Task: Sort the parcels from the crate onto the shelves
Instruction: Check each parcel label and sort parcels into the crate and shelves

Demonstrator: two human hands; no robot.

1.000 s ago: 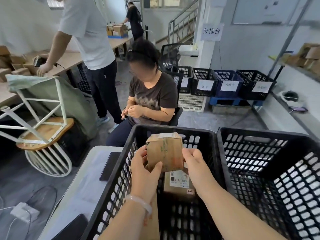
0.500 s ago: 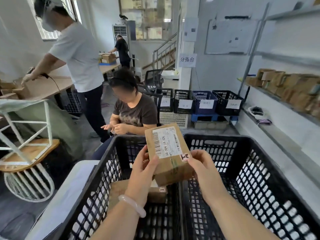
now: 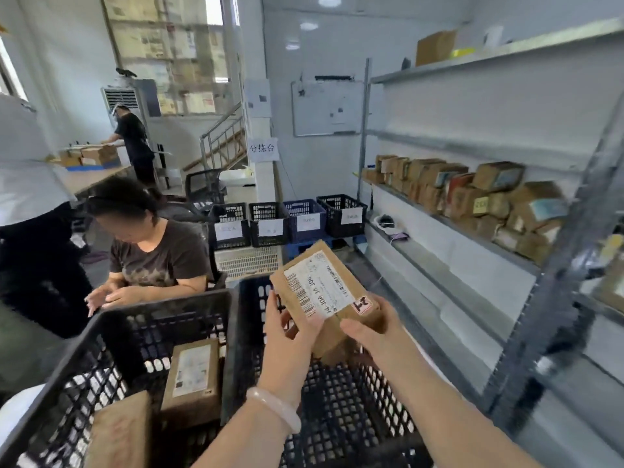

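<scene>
I hold a small brown cardboard parcel [image 3: 324, 292] with a white barcode label facing up, above the right black crate [image 3: 354, 407]. My left hand [image 3: 287, 329] grips its near left side and my right hand [image 3: 368, 329] grips its near right corner. The left black crate [image 3: 101, 339] contains a labelled brown parcel [image 3: 192, 376] and a second brown parcel [image 3: 118, 430] at its near edge. Grey metal shelves [image 3: 456, 228] stand to the right, and the middle shelf carries several brown parcels [image 3: 472, 194].
A seated person [image 3: 152, 251] works just beyond the left crate, and a standing person [image 3: 27, 197] is at far left. Labelled crates [image 3: 290, 221] line the back wall on the floor. A shelf upright [image 3: 553, 285] stands close on the right. A third person [image 3: 133, 143] stands at a far table.
The view has swung right toward the shelves. The parcel has moved right with both hands, from over the left crate to over the right crate, and tilted.
</scene>
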